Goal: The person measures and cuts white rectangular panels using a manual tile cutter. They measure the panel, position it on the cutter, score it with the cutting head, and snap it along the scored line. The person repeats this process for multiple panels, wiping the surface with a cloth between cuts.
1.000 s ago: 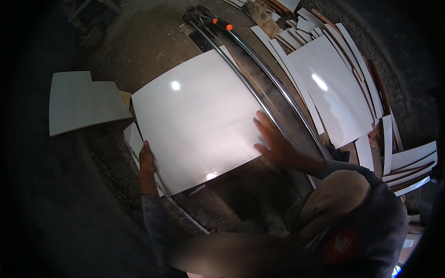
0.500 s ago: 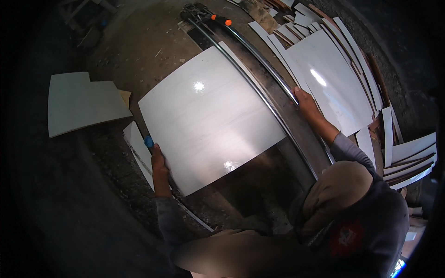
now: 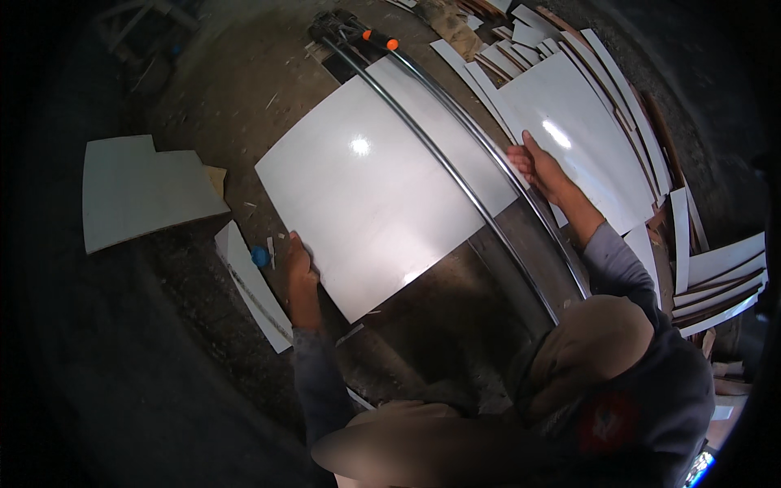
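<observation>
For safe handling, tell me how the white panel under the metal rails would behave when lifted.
The panel is likely stiff: it shows no sag. Its glossy glare suggests a slick face. It may be brittle, judging by the similar white strips nearby.

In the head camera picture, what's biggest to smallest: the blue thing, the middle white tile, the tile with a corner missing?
1. Middle white tile
2. Tile with a corner missing
3. Blue thing, easily the tiniest
</observation>
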`<state>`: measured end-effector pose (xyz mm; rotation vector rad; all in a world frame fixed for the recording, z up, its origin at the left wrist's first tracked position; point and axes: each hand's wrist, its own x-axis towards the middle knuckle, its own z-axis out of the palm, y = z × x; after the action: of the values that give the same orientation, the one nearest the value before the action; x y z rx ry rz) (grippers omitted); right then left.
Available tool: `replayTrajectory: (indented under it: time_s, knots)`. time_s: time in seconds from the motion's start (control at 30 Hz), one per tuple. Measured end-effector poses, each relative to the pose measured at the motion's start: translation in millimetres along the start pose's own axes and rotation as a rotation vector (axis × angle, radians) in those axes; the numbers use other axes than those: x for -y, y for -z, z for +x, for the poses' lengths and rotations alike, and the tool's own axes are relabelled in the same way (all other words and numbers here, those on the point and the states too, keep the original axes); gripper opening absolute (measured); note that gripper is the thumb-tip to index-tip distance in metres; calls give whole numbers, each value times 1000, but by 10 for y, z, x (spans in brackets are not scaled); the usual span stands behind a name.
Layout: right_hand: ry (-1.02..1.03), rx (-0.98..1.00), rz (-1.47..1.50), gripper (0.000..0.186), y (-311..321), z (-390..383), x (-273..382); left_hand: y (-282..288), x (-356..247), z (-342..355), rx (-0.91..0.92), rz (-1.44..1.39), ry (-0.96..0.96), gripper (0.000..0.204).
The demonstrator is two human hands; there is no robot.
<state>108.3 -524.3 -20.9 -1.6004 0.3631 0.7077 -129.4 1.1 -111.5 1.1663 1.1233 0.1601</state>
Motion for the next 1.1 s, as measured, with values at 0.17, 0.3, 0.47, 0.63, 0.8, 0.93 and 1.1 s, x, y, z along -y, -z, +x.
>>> replayTrajectory:
  time_s: [0.17,0.3,0.47,0.63,0.8,0.93,1.1]
  knots:
    - [180,-104,-257,89,-78,378,153,-422,-16,50,-81,-3,-14,64]
    - [191,-143,-251,88,-129,579,277,-679,-77,98,-140,-20,32,65]
    - [211,-180,-244,84,-187,769,380,-863,-95,325,-93,-105,-29,64]
    - [271,-191,-230,79,-234,981,482,-1046,-167,623,-117,-71,-140,62]
    - [311,-235,-179,80,-230,1286,568,-1221,-372,705,-157,-34,-176,62]
    - [243,-253,-191,83,-228,1467,601,-1286,-509,675,-169,-38,-141,65]
    - [260,-255,-155,82,-303,1488,668,-1321,-588,722,-188,-57,-145,67]
